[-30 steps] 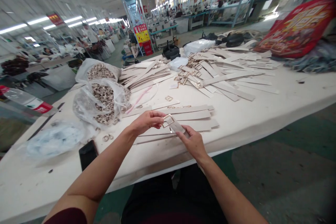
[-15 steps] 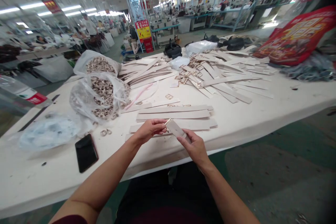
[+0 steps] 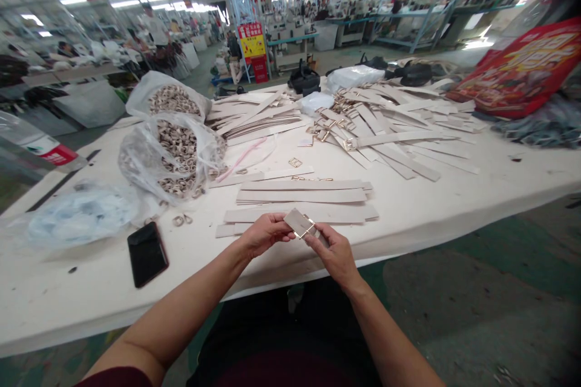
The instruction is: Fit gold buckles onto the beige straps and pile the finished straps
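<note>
A pale beige strap [image 3: 295, 220] is held up above the table's near edge, with a gold buckle [image 3: 310, 225] across it. My left hand [image 3: 267, 234] pinches the strap's left end between thumb and fingers. On the other side, my right hand [image 3: 334, 254] is closed on the strap beside the buckle; its thumb lies close to the metal frame. Part of the strap is hidden behind the right fingers. Just beyond my hands lie flat stacks of matching straps [image 3: 302, 196]. A loose gold buckle [image 3: 295, 162] rests past them.
Plastic bags of small beige loops [image 3: 179, 148] stand open on the left. A phone [image 3: 147, 254] lies near the front, with a clear plastic bag [image 3: 82, 214] behind it. Buckled straps [image 3: 390, 127] are heaped at the back right, near a red packet [image 3: 521, 72].
The buckle has gone from the strap's left end at my left fingers to farther along, near my right hand. The strap's end now sticks out past it on the left.
</note>
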The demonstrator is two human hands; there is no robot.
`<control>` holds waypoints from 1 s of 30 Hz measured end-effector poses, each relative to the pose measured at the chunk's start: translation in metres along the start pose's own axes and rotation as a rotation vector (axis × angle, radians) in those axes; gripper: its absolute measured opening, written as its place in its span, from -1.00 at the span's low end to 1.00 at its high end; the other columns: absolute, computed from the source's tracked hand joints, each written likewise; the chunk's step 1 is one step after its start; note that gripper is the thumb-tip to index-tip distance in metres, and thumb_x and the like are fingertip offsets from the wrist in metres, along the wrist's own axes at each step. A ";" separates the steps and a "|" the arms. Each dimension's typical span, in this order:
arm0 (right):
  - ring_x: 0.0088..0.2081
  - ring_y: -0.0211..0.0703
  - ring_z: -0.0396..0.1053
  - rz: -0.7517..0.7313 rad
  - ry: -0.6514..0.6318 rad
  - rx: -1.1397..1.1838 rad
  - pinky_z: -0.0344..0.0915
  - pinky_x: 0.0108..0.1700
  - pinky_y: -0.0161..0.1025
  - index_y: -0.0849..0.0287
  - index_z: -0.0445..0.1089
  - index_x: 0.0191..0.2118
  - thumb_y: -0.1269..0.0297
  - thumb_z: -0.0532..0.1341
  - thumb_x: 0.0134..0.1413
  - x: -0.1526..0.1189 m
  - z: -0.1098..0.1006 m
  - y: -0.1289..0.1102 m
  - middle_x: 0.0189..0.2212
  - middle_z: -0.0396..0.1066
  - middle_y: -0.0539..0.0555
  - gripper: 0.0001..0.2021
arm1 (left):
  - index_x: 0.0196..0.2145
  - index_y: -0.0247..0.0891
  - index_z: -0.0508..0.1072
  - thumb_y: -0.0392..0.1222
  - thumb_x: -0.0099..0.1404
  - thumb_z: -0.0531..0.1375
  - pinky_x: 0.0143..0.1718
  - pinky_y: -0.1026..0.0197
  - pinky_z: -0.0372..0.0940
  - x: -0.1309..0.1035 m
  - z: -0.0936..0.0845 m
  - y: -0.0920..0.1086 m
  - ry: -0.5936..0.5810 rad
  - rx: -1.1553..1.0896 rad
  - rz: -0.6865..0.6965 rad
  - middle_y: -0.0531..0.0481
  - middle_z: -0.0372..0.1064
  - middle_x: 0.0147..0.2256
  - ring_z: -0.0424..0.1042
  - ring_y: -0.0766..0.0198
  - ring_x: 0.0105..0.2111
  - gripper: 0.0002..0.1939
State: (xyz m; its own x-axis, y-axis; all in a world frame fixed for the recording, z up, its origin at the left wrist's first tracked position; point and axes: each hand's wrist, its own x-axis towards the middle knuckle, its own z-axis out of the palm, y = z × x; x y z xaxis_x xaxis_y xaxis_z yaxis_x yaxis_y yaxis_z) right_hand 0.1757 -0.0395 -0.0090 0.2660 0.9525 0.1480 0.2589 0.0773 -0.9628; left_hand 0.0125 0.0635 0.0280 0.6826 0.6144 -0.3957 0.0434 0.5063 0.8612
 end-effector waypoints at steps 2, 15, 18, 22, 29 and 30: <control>-0.27 -0.11 0.39 0.035 -0.005 0.013 0.28 -0.20 -0.26 0.15 0.44 -0.16 0.05 0.20 0.03 0.002 0.000 -0.001 -0.29 0.49 0.05 -0.67 | -0.32 -0.39 0.53 -0.24 0.02 0.34 -0.45 0.40 0.24 0.000 0.004 -0.005 0.025 0.024 0.042 -0.01 0.42 -0.51 0.35 0.44 -0.52 -0.76; -0.58 -0.31 0.08 0.085 -0.008 -0.227 0.02 -0.52 -0.36 0.18 0.35 -0.62 -0.03 0.23 -0.05 0.002 -0.004 -0.002 -0.71 0.15 -0.10 -0.63 | -0.28 -0.32 0.47 -0.15 0.08 0.23 -0.46 0.34 0.25 -0.012 0.014 -0.011 0.022 0.313 0.169 -0.05 0.41 -0.33 0.33 0.31 -0.37 -0.75; -0.51 -0.27 0.21 0.066 -0.130 -0.146 0.12 -0.45 -0.36 0.17 0.42 -0.48 0.06 0.26 -0.06 0.001 -0.006 -0.004 -0.61 0.30 -0.07 -0.74 | -0.38 -0.35 0.43 -0.13 0.08 0.23 -0.52 0.36 0.23 -0.005 0.010 -0.018 0.044 0.264 0.131 0.01 0.35 -0.47 0.30 0.37 -0.49 -0.79; -0.25 -0.11 0.36 0.065 -0.303 0.043 0.26 -0.18 -0.25 0.17 0.43 -0.15 0.20 0.24 -0.07 0.000 -0.013 0.002 -0.28 0.46 0.04 -0.69 | -0.38 -0.35 0.40 -0.13 0.08 0.25 -0.50 0.37 0.23 0.004 0.004 -0.028 0.100 0.154 0.111 0.04 0.33 -0.50 0.30 0.41 -0.52 -0.78; -0.46 -0.23 0.26 0.106 -0.199 -0.029 0.20 -0.40 -0.34 0.19 0.43 -0.37 0.28 0.17 -0.04 -0.001 -0.010 0.011 -0.51 0.38 -0.03 -0.86 | -0.40 -0.33 0.39 -0.09 0.06 0.28 -0.47 0.34 0.27 0.004 0.007 -0.032 0.135 0.163 0.150 0.08 0.34 -0.54 0.30 0.43 -0.58 -0.75; -0.46 -0.24 0.26 0.108 -0.208 -0.006 0.20 -0.40 -0.34 0.19 0.43 -0.36 0.30 0.16 -0.05 -0.001 -0.009 0.010 -0.51 0.38 -0.03 -0.86 | -0.40 -0.33 0.39 -0.08 0.07 0.28 -0.46 0.34 0.28 0.003 0.008 -0.032 0.138 0.176 0.163 0.08 0.34 -0.53 0.31 0.43 -0.57 -0.74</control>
State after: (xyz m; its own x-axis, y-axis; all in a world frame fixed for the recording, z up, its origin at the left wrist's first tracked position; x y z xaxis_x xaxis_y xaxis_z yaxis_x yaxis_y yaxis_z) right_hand 0.1864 -0.0418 -0.0168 0.0958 0.9954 -0.0057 0.2449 -0.0291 -0.9691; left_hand 0.0194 0.0445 0.0020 0.5855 0.7619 -0.2769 0.0754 0.2889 0.9544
